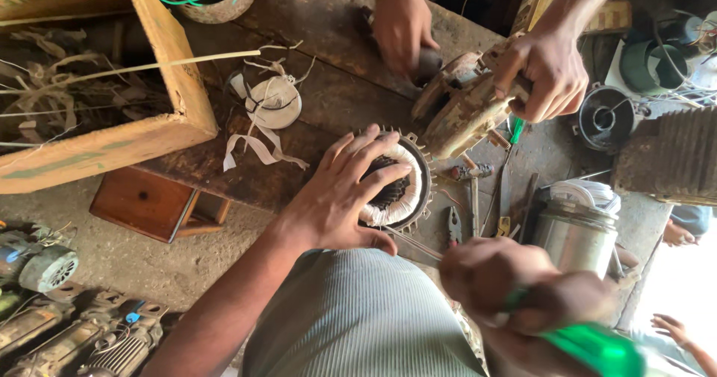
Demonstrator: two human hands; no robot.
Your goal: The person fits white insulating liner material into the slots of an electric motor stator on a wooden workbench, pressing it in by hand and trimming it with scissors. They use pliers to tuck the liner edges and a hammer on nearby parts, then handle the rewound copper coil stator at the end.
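We noted stator (393,186): white wrapped winding, dark toothed core. Tool handle (590,347) in our right hand (515,283): bright green. Our shirt (358,317): grey-green, fine ribbed stripes. Wooden box (172,70): pale tan. Metal can (575,231): silver. Workbench (328,85): dark brown.

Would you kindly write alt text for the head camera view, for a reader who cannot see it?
The person's left hand rests spread on a round motor stator with white-wrapped windings on a worn wooden workbench, while the right hand, blurred, holds a green-handled tool. Across the bench, another person's hands hold a rusty motor housing.
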